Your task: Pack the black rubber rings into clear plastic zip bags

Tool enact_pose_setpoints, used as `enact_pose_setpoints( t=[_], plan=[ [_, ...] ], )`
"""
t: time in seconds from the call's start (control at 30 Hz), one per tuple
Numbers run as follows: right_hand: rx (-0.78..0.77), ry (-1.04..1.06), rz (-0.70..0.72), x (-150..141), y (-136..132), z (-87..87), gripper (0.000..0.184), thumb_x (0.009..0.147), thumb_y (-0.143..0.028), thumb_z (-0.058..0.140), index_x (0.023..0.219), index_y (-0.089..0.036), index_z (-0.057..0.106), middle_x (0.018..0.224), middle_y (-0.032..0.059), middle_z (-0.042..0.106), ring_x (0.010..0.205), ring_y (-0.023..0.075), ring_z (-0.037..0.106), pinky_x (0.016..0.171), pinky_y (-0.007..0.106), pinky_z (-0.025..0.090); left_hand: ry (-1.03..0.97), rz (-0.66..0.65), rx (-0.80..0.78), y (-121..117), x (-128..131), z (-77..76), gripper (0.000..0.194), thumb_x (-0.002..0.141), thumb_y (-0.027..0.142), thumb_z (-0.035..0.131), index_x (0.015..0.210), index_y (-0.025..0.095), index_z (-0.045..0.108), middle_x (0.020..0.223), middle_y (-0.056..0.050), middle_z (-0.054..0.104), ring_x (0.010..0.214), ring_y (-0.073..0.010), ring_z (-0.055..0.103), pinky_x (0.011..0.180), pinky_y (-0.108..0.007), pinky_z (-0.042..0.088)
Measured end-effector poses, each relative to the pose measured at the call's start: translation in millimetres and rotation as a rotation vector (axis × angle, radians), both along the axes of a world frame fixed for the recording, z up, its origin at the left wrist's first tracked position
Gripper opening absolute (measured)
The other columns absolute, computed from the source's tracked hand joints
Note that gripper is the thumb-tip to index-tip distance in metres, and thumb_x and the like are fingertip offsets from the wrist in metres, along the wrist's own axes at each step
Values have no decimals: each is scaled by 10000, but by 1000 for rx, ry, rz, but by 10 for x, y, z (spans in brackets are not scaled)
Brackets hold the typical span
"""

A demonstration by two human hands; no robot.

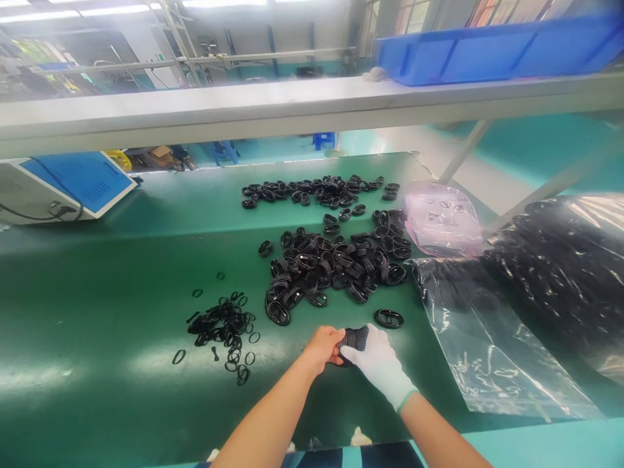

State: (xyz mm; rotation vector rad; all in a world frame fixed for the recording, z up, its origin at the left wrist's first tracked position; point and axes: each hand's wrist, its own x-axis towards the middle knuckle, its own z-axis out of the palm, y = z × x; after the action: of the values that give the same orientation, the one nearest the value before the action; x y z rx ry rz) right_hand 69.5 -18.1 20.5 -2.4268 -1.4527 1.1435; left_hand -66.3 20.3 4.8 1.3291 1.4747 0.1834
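Observation:
Between my two hands is a bundle of coiled black cables, low over the green bench top. My left hand, bare, grips the bundle's left end with its fingers closed. A white glove covers my right hand, which is wrapped round the right end with the thumb laid across the front. Just beyond my right hand lies one single coiled cable. A large heap of coiled black cables spreads ahead of my hands. To the left lies a pile of black rubber bands, several scattered loose around it.
A second row of coiled cables lies farther back. On the right are a clear plastic bag, a pink bag and a big bag of black items. A shelf with a blue bin crosses above. A blue-topped machine stands left.

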Motion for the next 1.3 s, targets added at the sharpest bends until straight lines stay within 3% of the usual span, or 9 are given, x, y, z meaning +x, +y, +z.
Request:
enact_pose_setpoints(
  t=[0.1, 0.2, 0.27, 0.37, 0.47, 0.57, 0.87, 1.13, 1.3],
  plan=[
    [-38, -5, -40, -52, 19, 33, 702, 599, -531, 570, 1170, -152, 420, 1137, 145, 415, 983, 294, 518, 777, 369, 410, 171, -7, 209, 144, -137, 101, 205, 857, 273, 357, 856, 177, 538, 817, -57, 561, 786, -171, 563, 716, -318, 439],
    [-38, 16, -33, -43, 29, 54, 644, 597, -503, 584, 1123, -156, 449, 1115, 139, 430, 959, 275, 532, 796, 362, 409, 272, -66, 387, 363, -270, 179, 261, 845, 151, 334, 1021, 204, 519, 1091, -98, 513, 1093, -217, 428, 914, -376, 312],
    [-30, 19, -28, -27, 29, 43, 630, 595, -497, 590, 1108, -158, 455, 1101, 136, 440, 958, 268, 535, 812, 358, 405, 297, -131, 431, 476, -319, 210, 255, 830, 125, 349, 985, 183, 543, 1091, -113, 525, 1128, -225, 392, 948, -383, 259],
    [-20, 8, -34, -19, 26, 15, 640, 587, -507, 594, 1107, -161, 453, 1111, 138, 436, 986, 277, 522, 824, 362, 401, 322, -187, 420, 480, -355, 248, 165, 807, 189, 427, 907, 179, 558, 949, -101, 586, 1034, -230, 473, 885, -359, 303],
    [-20, 5, -37, -29, 22, 22, 638, 587, -513, 591, 1102, -160, 453, 1091, 133, 444, 952, 276, 534, 801, 361, 408, 314, -218, 328, 287, -379, 258, 154, 808, 305, 436, 823, 194, 541, 712, -34, 606, 757, -180, 569, 693, -278, 373],
    [-14, 2, -29, -39, 14, 62, 605, 604, -512, 578, 1088, -169, 462, 1081, 129, 450, 924, 267, 546, 771, 353, 414, 238, -272, 228, 56, -375, 205, 217, 836, 355, 362, 759, 206, 500, 549, 38, 566, 549, -115, 534, 536, -204, 337],
    [3, -2, -23, -39, 10, 55, 606, 608, -522, 571, 1083, -161, 466, 1077, 134, 449, 955, 277, 528, 776, 353, 416, 177, -244, 225, -108, -341, 94, 178, 817, 359, 379, 753, 213, 460, 630, 28, 554, 599, -123, 505, 537, -222, 270],
    [-11, 3, -43, -43, 18, 47, 701, 607, -524, 564, 1177, -143, 417, 1108, 135, 440, 965, 273, 528, 804, 355, 415, -35, -192, 90, -145, -394, -36, 209, 817, 383, 343, 718, 210, 405, 516, 61, 493, 493, -93, 451, 495, -203, 292],
    [-22, -77, -45, -154, -8, 55, 946, 598, -540, 566, 1350, -109, 187, 1236, 186, 370, 1091, 322, 455, 846, 388, 386, -84, -154, 32, -136, -337, -121, 202, 798, 395, 369, 732, 210, 413, 518, 66, 482, 454, -80, 435, 470, -192, 307]
  ],
)
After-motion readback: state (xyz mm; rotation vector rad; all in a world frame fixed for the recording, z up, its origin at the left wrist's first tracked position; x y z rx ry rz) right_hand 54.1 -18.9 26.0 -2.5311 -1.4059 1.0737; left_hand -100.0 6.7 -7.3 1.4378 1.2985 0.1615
